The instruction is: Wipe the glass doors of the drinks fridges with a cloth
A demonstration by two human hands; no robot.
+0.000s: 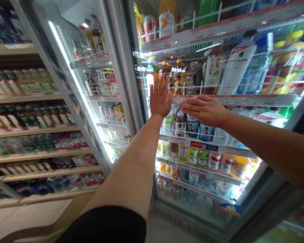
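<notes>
The bare left hand is raised palm-forward, open and holding nothing, at the clear, metal-framed glass cooler door straight ahead. The right hand reaches in level, fingers extended together over a small, crumpled-looking white piece at the glass, mostly hidden, so its grip cannot be told; the right upper arm is cut off.

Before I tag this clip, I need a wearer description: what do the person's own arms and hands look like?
A plain black sleeve covers the upper part of the left arm, leaving the forearm bare. The right arm shows no sleeve in view. Both hands are ungloved, with no rings or watch visible.
</notes>
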